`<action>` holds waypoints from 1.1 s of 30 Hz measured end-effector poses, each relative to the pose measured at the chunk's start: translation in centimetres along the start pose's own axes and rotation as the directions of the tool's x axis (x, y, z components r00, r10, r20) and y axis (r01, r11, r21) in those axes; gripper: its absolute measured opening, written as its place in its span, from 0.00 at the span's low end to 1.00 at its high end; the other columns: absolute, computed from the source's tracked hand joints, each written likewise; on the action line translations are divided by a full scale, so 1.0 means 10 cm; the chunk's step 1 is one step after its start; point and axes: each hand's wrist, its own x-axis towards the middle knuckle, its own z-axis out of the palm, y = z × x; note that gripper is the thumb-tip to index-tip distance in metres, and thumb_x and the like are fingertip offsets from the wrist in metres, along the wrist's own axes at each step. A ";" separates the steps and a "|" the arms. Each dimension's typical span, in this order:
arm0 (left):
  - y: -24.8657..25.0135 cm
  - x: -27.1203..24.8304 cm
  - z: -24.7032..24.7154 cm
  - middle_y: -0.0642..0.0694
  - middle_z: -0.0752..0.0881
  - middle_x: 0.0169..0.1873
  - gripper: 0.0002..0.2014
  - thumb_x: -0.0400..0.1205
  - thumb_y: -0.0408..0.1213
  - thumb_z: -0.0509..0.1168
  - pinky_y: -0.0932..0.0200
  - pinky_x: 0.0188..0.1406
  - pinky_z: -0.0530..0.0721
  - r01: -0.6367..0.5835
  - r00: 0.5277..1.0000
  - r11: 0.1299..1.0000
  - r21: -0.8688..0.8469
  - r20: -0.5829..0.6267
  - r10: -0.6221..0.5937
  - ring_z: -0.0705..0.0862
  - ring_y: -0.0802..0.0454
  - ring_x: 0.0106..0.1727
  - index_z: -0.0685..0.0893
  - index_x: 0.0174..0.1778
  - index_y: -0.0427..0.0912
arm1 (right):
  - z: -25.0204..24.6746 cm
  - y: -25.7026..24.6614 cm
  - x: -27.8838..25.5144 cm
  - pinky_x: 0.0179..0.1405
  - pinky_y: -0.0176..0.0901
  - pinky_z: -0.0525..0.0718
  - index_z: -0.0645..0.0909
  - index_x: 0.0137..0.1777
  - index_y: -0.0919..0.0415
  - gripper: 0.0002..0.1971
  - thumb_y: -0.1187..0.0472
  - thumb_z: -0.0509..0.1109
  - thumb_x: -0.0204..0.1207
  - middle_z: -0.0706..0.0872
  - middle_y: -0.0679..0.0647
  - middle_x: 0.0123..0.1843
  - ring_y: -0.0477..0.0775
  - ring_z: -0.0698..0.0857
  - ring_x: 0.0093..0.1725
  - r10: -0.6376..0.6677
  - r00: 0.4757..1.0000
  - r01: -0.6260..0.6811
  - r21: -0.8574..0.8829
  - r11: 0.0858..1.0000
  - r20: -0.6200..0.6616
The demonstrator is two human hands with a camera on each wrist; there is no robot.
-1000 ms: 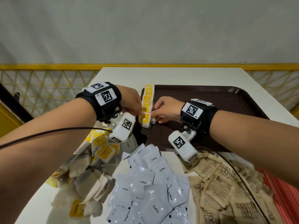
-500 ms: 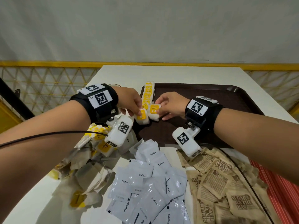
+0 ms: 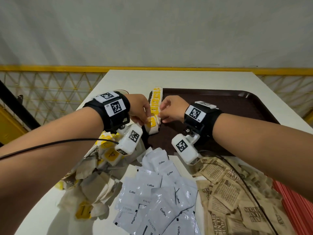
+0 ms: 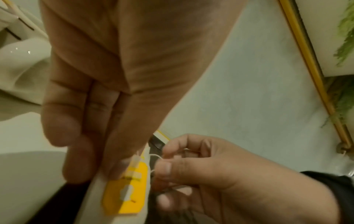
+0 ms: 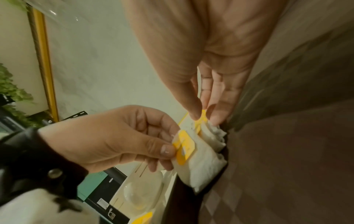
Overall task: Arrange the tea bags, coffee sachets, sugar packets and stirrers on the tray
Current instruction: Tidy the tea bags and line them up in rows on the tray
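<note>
Our left hand (image 3: 138, 110) pinches a tea bag (image 3: 152, 126) at the tray's (image 3: 237, 106) nine-o'clock edge; our right hand (image 3: 171, 109) pinches its neighbour's string. Tugging risks toppling the row (image 3: 156, 99).

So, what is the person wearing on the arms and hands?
Both forearms are bare, with no sleeves or gloves. Each wrist has a wide black strap with white square-code tags: the left band, the right band. A white boxy camera, also tagged, hangs under each: left camera, right camera. A thin black cable crosses the left forearm.
</note>
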 end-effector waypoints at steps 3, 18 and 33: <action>-0.02 0.07 -0.04 0.40 0.89 0.34 0.03 0.76 0.26 0.72 0.68 0.25 0.84 -0.009 0.993 1.000 -0.026 -0.118 0.006 0.86 0.60 0.25 0.87 0.43 0.34 | -0.07 0.05 -0.04 0.39 0.46 0.88 0.75 0.37 0.61 0.11 0.74 0.74 0.72 0.80 0.56 0.33 0.52 0.84 0.34 -0.020 1.000 0.019 -0.042 0.999 -0.014; 0.05 0.28 -0.04 0.38 0.87 0.39 0.09 0.77 0.32 0.72 0.58 0.39 0.86 0.071 0.983 0.997 0.033 -0.170 -0.065 0.83 0.50 0.35 0.88 0.52 0.33 | 0.03 0.11 -0.07 0.41 0.40 0.88 0.86 0.51 0.73 0.09 0.78 0.73 0.71 0.83 0.58 0.35 0.52 0.84 0.34 0.023 0.998 -0.019 -0.071 0.997 0.053; 0.00 0.19 -0.06 0.45 0.88 0.43 0.07 0.78 0.36 0.70 0.57 0.41 0.85 0.124 0.992 0.978 0.168 -0.026 -0.121 0.84 0.55 0.38 0.88 0.49 0.39 | 0.03 0.18 -0.06 0.55 0.52 0.88 0.88 0.42 0.63 0.10 0.77 0.71 0.69 0.86 0.57 0.37 0.54 0.85 0.42 -0.016 0.996 0.031 -0.177 0.984 0.088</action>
